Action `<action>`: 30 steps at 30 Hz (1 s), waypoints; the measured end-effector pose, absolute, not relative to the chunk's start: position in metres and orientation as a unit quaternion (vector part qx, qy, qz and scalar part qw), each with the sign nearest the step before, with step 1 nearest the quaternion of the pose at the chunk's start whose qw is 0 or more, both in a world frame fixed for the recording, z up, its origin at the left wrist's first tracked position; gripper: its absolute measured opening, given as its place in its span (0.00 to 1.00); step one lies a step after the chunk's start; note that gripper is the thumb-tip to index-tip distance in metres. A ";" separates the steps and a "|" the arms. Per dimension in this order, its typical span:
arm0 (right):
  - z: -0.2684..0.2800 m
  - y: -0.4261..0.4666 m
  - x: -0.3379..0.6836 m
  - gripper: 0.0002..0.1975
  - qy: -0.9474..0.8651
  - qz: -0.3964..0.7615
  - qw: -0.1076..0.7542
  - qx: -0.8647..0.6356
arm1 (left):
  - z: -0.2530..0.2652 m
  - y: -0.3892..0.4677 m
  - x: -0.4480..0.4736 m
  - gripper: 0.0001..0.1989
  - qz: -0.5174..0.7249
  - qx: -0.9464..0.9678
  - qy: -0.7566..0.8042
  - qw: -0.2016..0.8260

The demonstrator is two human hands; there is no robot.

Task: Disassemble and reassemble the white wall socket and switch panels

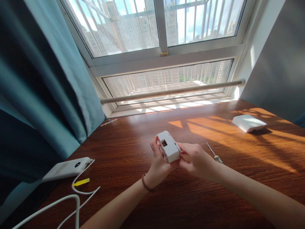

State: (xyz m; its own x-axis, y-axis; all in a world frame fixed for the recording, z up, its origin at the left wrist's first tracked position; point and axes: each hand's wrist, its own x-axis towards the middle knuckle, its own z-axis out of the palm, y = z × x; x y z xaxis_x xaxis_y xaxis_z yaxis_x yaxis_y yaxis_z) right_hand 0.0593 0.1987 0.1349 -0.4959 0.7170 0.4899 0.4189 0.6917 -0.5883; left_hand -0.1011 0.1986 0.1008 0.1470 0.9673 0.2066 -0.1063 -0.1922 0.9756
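Note:
Both my hands hold a small white plastic box (169,148) tilted above the table, with a square dark opening in the face that shows. My left hand (158,163) wraps around its left side and underside, fingers closed on it. At the box's right edge, the fingers and thumb of my right hand (194,159) are closed on it; some fingertips are hidden behind the box. A screwdriver (216,156) with a pale handle lies just beyond my right forearm, its thin shaft pointing toward the window.
The brown wooden table (133,136) runs up to a barred window. A white angular plastic piece (249,123) lies at the far right. On the left are a long white power strip (68,168), a white cable (77,203), a yellow tag (81,182) and a blue curtain (71,95).

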 end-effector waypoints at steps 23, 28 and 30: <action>0.141 0.189 0.061 0.12 -0.826 0.194 0.391 -0.355 | 0.091 0.196 -0.099 0.51 0.530 0.609 0.338 0.484; 0.133 0.189 0.058 0.14 -0.826 0.173 0.377 -0.381 | 0.087 0.195 -0.098 0.50 0.512 0.630 0.332 0.480; 0.130 0.191 0.058 0.14 -0.828 0.159 0.377 -0.384 | 0.085 0.195 -0.097 0.49 0.515 0.631 0.328 0.479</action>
State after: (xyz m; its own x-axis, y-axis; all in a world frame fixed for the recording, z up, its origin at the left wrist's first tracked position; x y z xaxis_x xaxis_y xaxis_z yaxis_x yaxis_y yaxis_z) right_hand 0.0583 0.1908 0.1296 -0.4208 0.7552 0.5026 0.5153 0.6549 -0.5527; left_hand -0.0971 0.1953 0.0853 0.2547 0.9069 0.3356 -0.0805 -0.3259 0.9420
